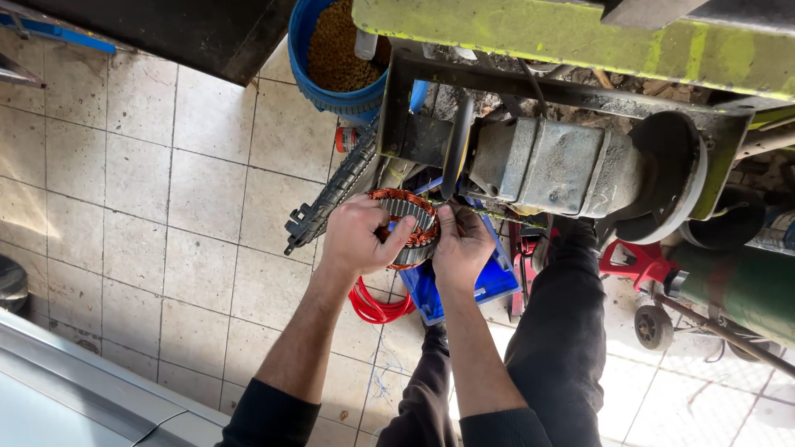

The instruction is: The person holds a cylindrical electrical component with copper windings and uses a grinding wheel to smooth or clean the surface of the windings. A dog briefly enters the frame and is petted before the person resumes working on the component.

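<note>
Both forearms reach forward from dark sleeves, meeting at a round stator (pixel 407 225), a ring of grey steel laminations with copper windings bulging at its edge. The left hand (pixel 358 236) wraps the ring from the left side, with its thumb laid across the near face and its fingers curled behind the rim, so it is clamped on the stator. The right hand (pixel 460 242) closes on the opposite side, knuckles up, with the fingertips pinching the right edge of the ring; it too is gripping the stator. The wrists are close together and the elbows spread apart, so the arms form a narrow wedge pointing at the ring.

The stator is held in the air just in front of a thin dark grinding wheel (pixel 456 147) mounted on a grey bench motor (pixel 553 165), which hangs under a scuffed yellow-green frame (pixel 580 37). Whether the ring touches the wheel cannot be told.

Below the hands lie a blue plastic tray (pixel 489 285) and a coil of red hose (pixel 374 305) on the pale tiled floor (pixel 174 207). A black ribbed strip (pixel 331 194) leans just beside the left hand. A blue bucket (pixel 327 91) of brown granules stands further off, and the person's legs in dark trousers (pixel 559 339) show under the right forearm. A green cylinder (pixel 741 285) on a wheeled red stand lies to the right.
</note>
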